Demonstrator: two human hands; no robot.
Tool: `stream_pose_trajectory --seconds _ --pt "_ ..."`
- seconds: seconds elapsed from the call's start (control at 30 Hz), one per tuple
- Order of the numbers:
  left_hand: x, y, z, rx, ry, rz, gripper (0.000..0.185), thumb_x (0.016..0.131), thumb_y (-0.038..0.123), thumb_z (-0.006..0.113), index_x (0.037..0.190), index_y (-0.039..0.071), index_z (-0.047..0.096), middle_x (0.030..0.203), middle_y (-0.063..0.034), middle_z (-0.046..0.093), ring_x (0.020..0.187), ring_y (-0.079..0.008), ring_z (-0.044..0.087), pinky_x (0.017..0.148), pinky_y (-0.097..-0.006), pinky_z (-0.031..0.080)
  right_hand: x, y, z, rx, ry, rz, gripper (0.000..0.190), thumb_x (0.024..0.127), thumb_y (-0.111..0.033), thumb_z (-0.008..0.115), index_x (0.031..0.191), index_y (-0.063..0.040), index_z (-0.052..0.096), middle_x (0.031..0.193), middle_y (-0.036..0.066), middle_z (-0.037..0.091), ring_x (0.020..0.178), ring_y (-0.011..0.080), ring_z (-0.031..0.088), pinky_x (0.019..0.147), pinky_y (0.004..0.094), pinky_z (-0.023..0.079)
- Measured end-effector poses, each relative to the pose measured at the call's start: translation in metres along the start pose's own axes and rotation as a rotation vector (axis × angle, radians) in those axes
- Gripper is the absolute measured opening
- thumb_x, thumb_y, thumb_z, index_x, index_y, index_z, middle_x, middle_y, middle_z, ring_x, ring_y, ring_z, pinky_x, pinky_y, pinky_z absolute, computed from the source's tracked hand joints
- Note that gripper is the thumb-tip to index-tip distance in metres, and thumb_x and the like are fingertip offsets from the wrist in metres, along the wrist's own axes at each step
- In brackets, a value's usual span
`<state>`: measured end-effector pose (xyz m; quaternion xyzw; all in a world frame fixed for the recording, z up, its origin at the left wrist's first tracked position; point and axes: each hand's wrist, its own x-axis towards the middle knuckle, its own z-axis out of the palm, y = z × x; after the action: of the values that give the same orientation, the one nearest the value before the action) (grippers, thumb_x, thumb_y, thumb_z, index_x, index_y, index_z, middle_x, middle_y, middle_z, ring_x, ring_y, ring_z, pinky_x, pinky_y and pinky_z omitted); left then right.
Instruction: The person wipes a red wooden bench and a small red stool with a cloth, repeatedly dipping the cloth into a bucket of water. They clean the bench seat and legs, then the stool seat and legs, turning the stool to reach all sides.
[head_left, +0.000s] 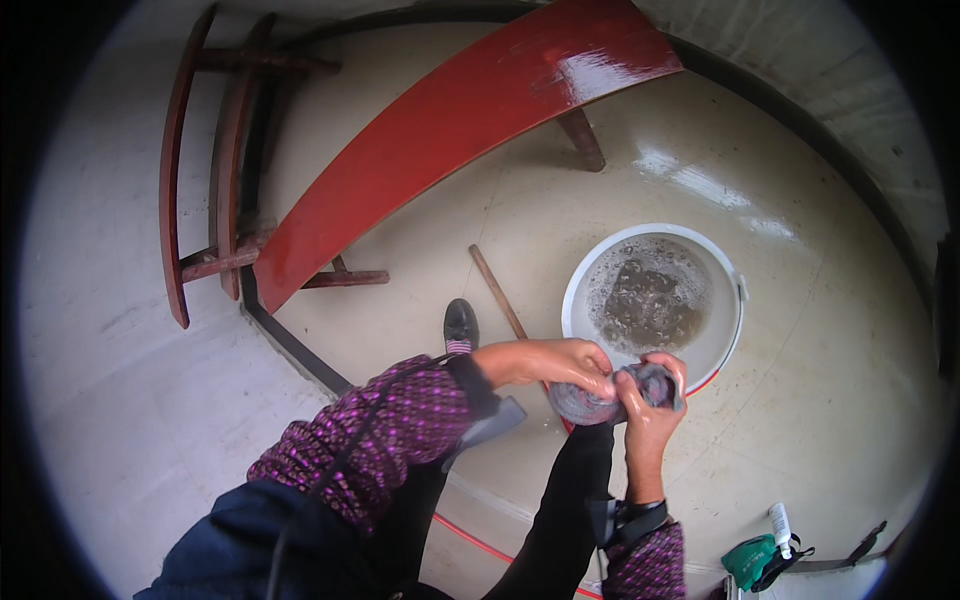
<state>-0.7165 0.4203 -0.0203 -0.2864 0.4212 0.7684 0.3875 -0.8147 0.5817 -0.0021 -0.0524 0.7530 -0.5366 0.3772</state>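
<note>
A wet grey cloth (589, 405) with reddish patches is bunched between my two hands, just beyond the near rim of a white bucket (574, 300). My left hand (566, 362) grips its left part, with wet, shiny skin. Around its right end close the fingers of my right hand (651, 397), thumb pressed on top. Murky grey-brown water (649, 304) with foam and bubbles stands in the bucket. A wooden stick (496, 289) lies on the floor left of the bucket and runs under my left forearm.
A red bench (450, 127) stretches across the far floor. Another dark red bench (225, 165) leans by the left wall. At lower right are a green bag (750, 561) and a white bottle (780, 527). A red hose or cord (480, 541) runs behind my legs.
</note>
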Motion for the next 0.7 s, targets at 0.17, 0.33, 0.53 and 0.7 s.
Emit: stream_pose_trajectory --seconds 0.17,0.33,0.53,0.7 --pt "-0.029 -0.007 0.04 -0.596 0.468 0.112 0.06 0.087 0.036 0.073 0.128 0.0 0.047 0.119 -0.0091 0.058 0.106 -0.0139 0.057 0.087 -0.032 0.048 -0.042 -0.002 0.026 0.287 0.436 -0.056 0.039 0.079 0.001 0.07 0.115 -0.002 0.055 0.118 0.01 0.053 0.103 0.0213 0.055 0.096 0.0373 0.044" --pt "-0.004 -0.017 0.056 -0.604 0.7 0.297 0.04 0.088 0.018 0.072 0.116 0.001 0.05 0.107 -0.0062 0.063 0.098 -0.0098 0.059 0.081 -0.0271 0.05 -0.05 0.022 0.043 0.569 0.324 0.116 0.04 0.085 -0.005 0.067 0.121 -0.001 0.051 0.128 0.014 0.051 0.113 0.0255 0.054 0.101 0.0402 0.042" --pt "0.01 -0.004 0.071 -0.31 0.789 0.387 0.034 0.089 0.003 0.063 0.119 0.001 0.049 0.113 -0.008 0.064 0.104 -0.0131 0.06 0.094 -0.0293 0.047 -0.024 0.039 0.031 0.922 0.306 0.3 0.029 0.091 -0.007 0.06 0.117 0.0 0.051 0.115 0.014 0.058 0.104 0.0234 0.059 0.095 0.035 0.045" --pt "0.011 0.019 0.077 0.153 0.806 0.498 0.037 0.078 -0.002 0.067 0.114 0.002 0.057 0.111 -0.0083 0.065 0.105 -0.0153 0.061 0.098 -0.0317 0.046 -0.002 0.045 0.031 0.997 0.346 0.483 0.019 0.087 -0.011 0.067 0.1 -0.003 0.056 0.092 0.007 0.06 0.085 0.0157 0.059 0.079 0.0291 0.048"
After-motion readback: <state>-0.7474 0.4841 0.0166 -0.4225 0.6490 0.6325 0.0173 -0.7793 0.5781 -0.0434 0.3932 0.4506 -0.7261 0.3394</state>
